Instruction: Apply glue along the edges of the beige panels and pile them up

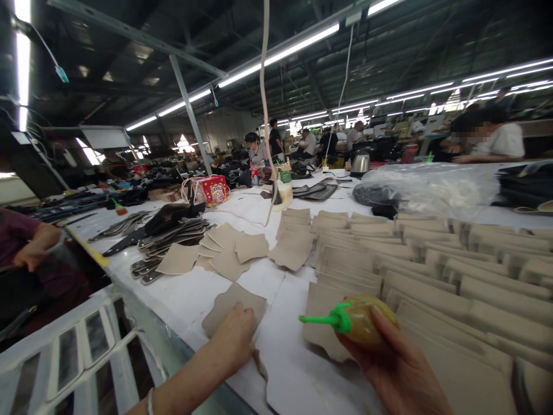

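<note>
On the white table lies a beige piece at seven o'clock, likely light, bendable, best gripped by its edge; the left hand half-curls over it, hold unclear. At four-thirty, the right hand wraps a soft-looking bottle, best held round its belly.

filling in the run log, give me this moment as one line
left hand: over beige piece | right hand: holding yellowish bottle, green nozzle leftward | nearby: overlapping beige pieces, white table
</note>
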### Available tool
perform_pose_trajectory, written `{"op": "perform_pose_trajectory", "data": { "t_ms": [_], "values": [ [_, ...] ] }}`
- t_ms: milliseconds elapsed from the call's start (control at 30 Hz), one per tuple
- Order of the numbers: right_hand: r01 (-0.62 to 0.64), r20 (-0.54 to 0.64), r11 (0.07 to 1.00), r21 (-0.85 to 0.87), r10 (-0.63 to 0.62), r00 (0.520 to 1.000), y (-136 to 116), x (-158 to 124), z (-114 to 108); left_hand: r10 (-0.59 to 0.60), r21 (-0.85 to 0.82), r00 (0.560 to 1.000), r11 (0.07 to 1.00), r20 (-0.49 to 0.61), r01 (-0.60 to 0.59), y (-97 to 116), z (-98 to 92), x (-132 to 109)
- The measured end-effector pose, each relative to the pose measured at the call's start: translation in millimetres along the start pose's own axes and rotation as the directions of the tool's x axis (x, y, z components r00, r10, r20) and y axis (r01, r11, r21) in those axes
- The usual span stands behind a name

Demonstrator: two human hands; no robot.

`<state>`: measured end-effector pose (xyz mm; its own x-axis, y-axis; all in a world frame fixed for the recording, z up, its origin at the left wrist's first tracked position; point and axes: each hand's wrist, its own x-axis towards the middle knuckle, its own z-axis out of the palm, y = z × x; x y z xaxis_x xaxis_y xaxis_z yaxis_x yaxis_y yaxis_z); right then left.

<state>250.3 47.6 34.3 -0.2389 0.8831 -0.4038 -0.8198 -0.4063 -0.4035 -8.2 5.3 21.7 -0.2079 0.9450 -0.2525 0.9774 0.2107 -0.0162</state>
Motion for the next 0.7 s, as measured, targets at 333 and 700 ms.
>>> {"op": "perform_pose_trajectory", "data": {
  "t_ms": [333, 700],
  "values": [
    [0.253, 0.120, 0.910, -0.329, -0.225, 0.967, 3, -9, 5, 0.095, -0.168, 0.981, 0.978, -0.171, -0.124, -16, -22.1, 3],
    [0.516, 0.415, 0.184, -0.837, -0.400, 0.817, 16, -13, 17, 0.197, -0.381, 0.970, 0.894, -0.140, -0.236, 22, 26.9, 2]
  ]
}}
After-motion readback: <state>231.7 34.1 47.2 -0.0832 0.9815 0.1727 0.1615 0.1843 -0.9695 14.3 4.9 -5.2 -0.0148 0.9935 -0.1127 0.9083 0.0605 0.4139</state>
